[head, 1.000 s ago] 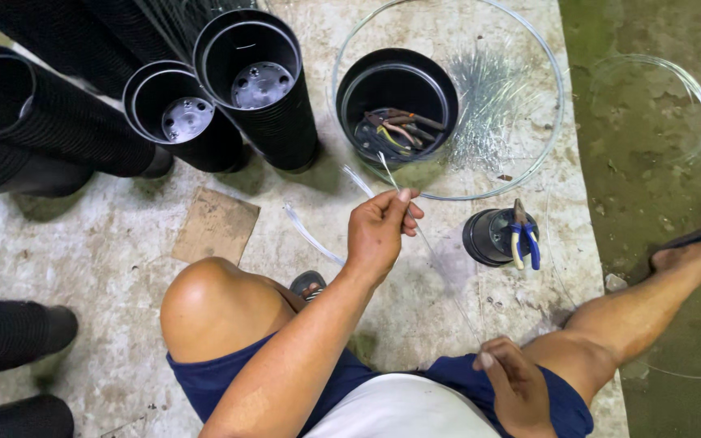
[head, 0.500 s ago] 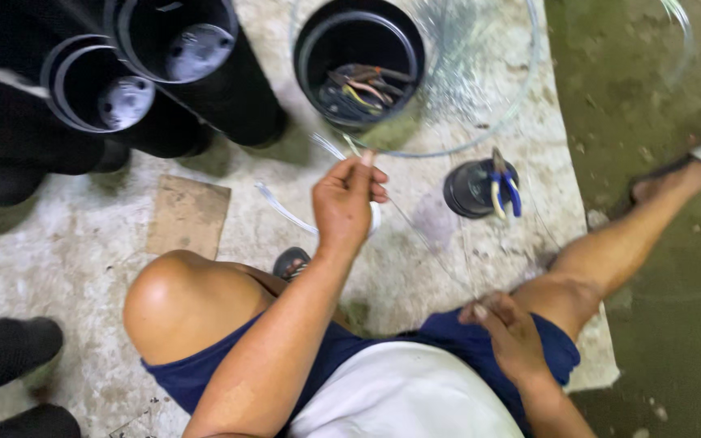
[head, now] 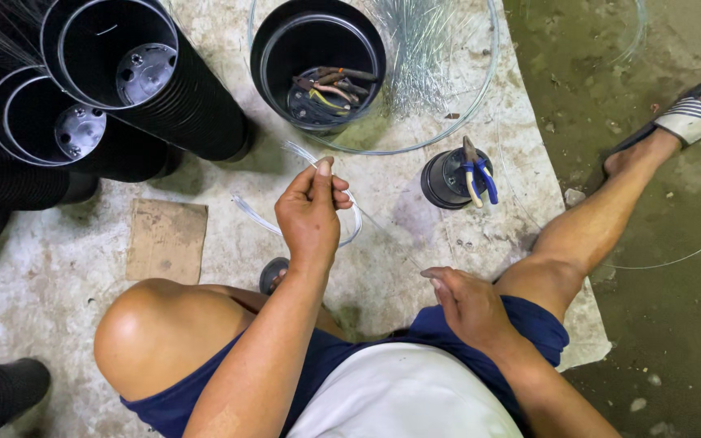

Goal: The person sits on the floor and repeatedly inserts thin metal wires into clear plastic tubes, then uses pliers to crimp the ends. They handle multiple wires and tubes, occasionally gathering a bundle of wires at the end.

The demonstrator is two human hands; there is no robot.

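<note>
My left hand [head: 311, 209] is raised over the concrete floor, its fingers pinched on a thin piece of wire [head: 349, 201] that runs off toward the big wire ring. A clear plastic tube loop [head: 285, 219] lies on the floor just under that hand. My right hand [head: 468, 304] rests low by my right thigh, fingers loosely curled, holding nothing I can see. A black pot [head: 318, 61] with several hand tools inside stands ahead of the left hand.
Blue-handled pliers [head: 475, 174] stick out of a small black pot. A large wire ring [head: 480, 89] holds a bundle of cut wires [head: 419, 49]. Stacked black pots [head: 111, 57] lie at left. A cardboard scrap [head: 167, 240] lies near my knee.
My left hand has drawn back from the tool pot toward me with the wire. My right hand has lifted off my lap and moved forward. The view has shifted.
</note>
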